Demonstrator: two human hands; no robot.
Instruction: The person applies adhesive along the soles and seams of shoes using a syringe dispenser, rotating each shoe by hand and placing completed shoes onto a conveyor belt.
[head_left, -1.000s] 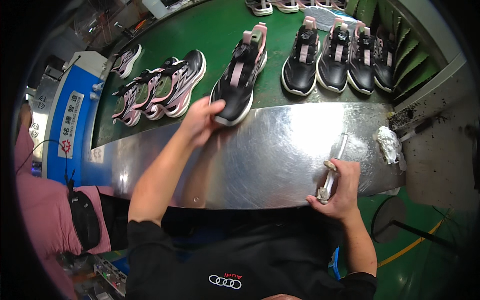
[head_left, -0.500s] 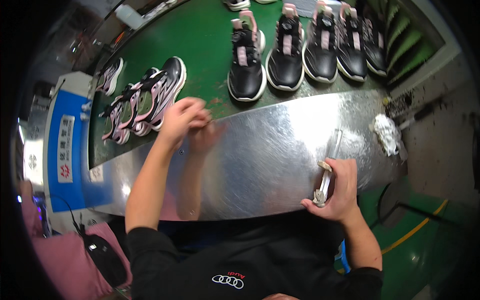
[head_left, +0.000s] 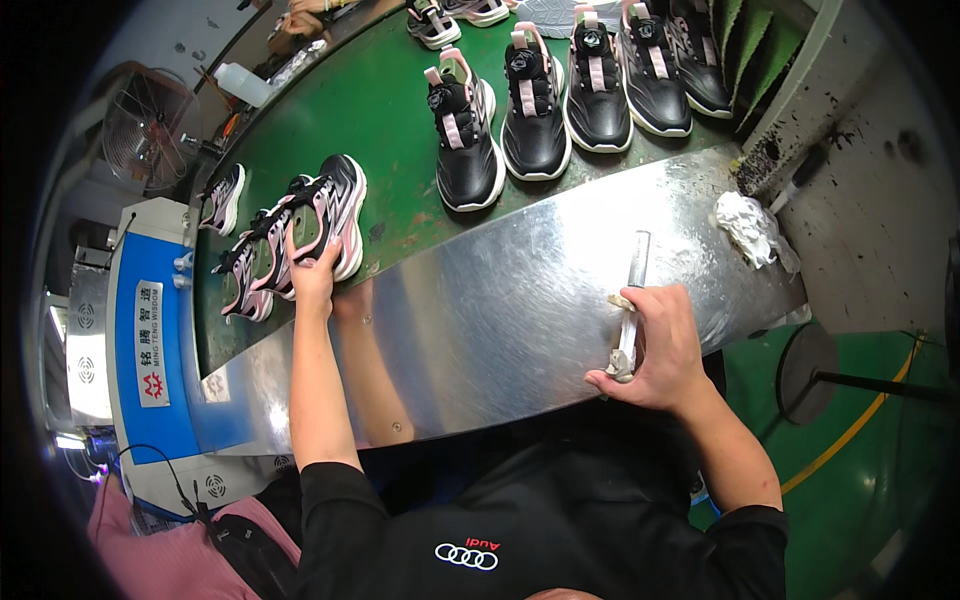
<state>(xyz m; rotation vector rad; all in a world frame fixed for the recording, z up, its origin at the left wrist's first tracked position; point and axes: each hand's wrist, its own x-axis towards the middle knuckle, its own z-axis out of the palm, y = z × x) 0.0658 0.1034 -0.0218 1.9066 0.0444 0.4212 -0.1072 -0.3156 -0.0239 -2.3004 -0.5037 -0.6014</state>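
Note:
On the left, my left hand (head_left: 315,285) is closed on the heel end of a black, pink and white sneaker (head_left: 345,215), the nearest of a small row standing on the green table top (head_left: 400,225). Some of its fingers are hidden by the shoe. At the right, my right hand (head_left: 665,345) grips a slim tool (head_left: 638,262) with a silvery metal shaft and off-white lumpy parts near thumb and forefinger. Its exact kind I cannot make out. That hand is over the shiny metal plate (head_left: 480,330) along the table's near edge.
Several black sneakers (head_left: 535,125) with pink tongues stand at the back right. Crumpled white material (head_left: 748,230) lies at the plate's right end. A blue and white machine (head_left: 145,330) is at the left, a fan (head_left: 150,125) behind it. A white bottle (head_left: 243,84) stands far left.
My left hand has moved left and down onto the nearest sneaker of the left row and taken hold of it. My right hand keeps its tool. The whole view has shifted somewhat.

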